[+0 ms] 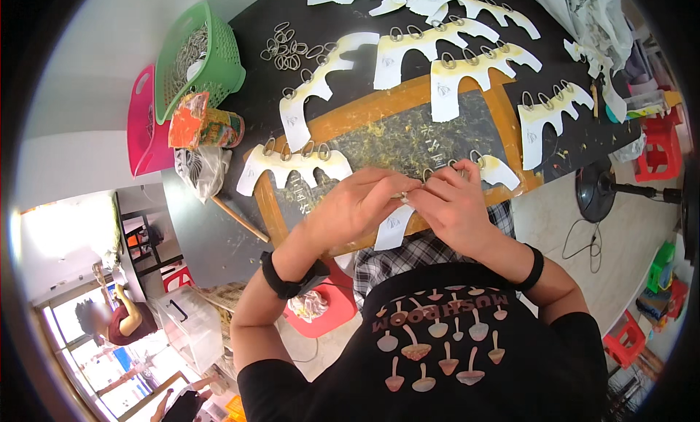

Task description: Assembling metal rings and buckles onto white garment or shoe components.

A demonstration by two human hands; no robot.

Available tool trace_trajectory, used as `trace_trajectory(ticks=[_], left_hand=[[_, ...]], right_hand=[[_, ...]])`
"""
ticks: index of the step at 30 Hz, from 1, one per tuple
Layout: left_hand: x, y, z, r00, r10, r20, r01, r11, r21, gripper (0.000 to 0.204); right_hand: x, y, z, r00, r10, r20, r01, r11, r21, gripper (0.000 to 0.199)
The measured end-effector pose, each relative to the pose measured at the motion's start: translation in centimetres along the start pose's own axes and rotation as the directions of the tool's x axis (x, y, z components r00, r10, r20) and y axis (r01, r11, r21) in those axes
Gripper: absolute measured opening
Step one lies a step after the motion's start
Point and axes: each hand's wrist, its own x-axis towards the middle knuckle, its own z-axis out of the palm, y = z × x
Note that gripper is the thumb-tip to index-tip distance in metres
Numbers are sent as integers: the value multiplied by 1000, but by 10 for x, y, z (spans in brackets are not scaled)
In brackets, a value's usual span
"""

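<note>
Both my hands meet at the near edge of the black table, over a white scalloped paper strip (394, 229) with yellowish smears. My left hand (362, 203) is closed in a pinch at the strip's left part, with a small metal ring close to the fingertips. My right hand (453, 212) has its fingers closed on the strip's middle, hiding part of it. An oval metal ring (477, 158) stands on the strip's right end. Just left of my hands lies another scalloped strip (255, 167) with several oval rings along its top edge.
An orange-taped board (394, 130) lies under the work. Beyond it are more ringed strips (408, 53) and loose oval rings (281, 51). At left stand a green basket (233, 57), a pink basket (138, 123) and a can (222, 128). A black fan (594, 190) is at right.
</note>
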Motion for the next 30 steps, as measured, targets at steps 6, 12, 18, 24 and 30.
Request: trace_trajectory(ticks=[6,12,18,24,30], left_hand=[[20,-6,-25,968,-25,251,64,987,-150,50],[16,-14,-20,964,-88,249,143,966,-214,49],[21,-6,-13,941,-203,270,263,942,-210,50],[16,-6,0,786,-550,282,608,609,-509,47],[7,0,-3,821,-568,-57,517,782,-348,47]], right_hand=[[-2,4,-1,1000,17,15,-19,995,97,13],[-2,4,-2,999,28,21,-30,992,119,12],[-6,3,-2,997,-73,8,74,996,-41,15],[-6,-1,-2,991,-130,38,134,984,-117,19],[-9,0,-1,993,-109,39,112,989,-96,25]])
